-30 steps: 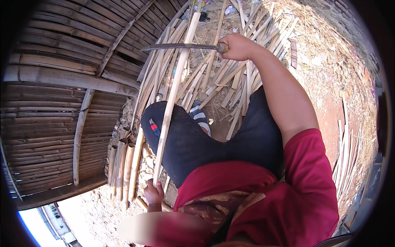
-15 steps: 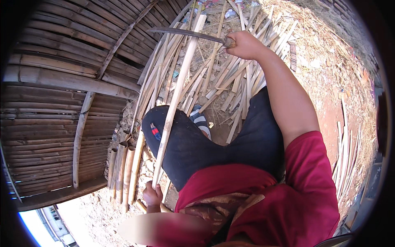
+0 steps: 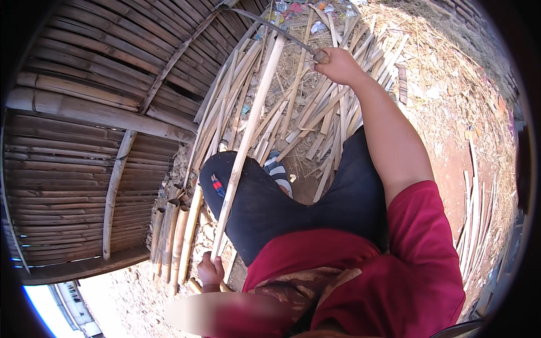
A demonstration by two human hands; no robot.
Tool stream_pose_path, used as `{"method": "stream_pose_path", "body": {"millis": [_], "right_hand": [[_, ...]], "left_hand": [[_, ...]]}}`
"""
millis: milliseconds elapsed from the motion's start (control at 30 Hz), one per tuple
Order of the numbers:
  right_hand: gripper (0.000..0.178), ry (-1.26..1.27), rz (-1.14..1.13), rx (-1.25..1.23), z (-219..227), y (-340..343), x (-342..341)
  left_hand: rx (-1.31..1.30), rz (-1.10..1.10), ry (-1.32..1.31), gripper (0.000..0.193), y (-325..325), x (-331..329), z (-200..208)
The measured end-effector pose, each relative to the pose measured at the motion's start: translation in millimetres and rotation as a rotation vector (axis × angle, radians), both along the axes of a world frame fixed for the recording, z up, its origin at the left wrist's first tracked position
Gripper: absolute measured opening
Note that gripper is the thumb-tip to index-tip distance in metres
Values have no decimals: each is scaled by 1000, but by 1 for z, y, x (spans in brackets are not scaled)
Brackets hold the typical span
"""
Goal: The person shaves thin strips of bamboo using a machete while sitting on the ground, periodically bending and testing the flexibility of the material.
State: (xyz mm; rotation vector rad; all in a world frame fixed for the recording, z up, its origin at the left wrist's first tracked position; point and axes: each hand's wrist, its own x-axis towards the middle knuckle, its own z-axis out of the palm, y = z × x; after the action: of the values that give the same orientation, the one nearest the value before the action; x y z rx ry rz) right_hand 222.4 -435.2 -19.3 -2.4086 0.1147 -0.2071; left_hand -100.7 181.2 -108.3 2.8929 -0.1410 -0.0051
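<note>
My left hand [image 3: 210, 270] is closed round the near end of a long pale bamboo strip [image 3: 251, 127]. The strip slants away from me across my left thigh. At arm's length, my right hand [image 3: 340, 66] grips the wooden handle [image 3: 321, 57] of a machete. Its dark curved blade [image 3: 276, 28] points to the far left and crosses at the strip's far end. Whether the blade touches the strip I cannot tell. Many split bamboo strips [image 3: 324, 121] lie loosely piled on the ground in front of my legs.
A slatted bamboo wall [image 3: 73, 163] with poles stands on the left. Several cut bamboo tubes [image 3: 179, 242] lie at its foot. More thin strips [image 3: 478, 219] rest on the ground at the right. Dry straw [image 3: 439, 79] and scraps of litter [image 3: 318, 25] are scattered about.
The blade has tilted, its tip swinging up and away to the far left, near the strip's end. My right hand has shifted slightly. My left hand still holds the strip.
</note>
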Motion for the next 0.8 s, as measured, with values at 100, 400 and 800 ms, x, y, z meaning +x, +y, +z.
{"method": "stream_pose_path", "body": {"millis": [100,400,800], "right_hand": [[52,23,-89,40,6,2,-9],[54,-202,-58,48,23,9,-26],[25,10,688,-323,29,94,-60]], "left_hand": [[-17,15,34,47,-2,-1,2],[-212,23,9,37,-40,9,32],[-627,79,404,56,-64,22,42]]}}
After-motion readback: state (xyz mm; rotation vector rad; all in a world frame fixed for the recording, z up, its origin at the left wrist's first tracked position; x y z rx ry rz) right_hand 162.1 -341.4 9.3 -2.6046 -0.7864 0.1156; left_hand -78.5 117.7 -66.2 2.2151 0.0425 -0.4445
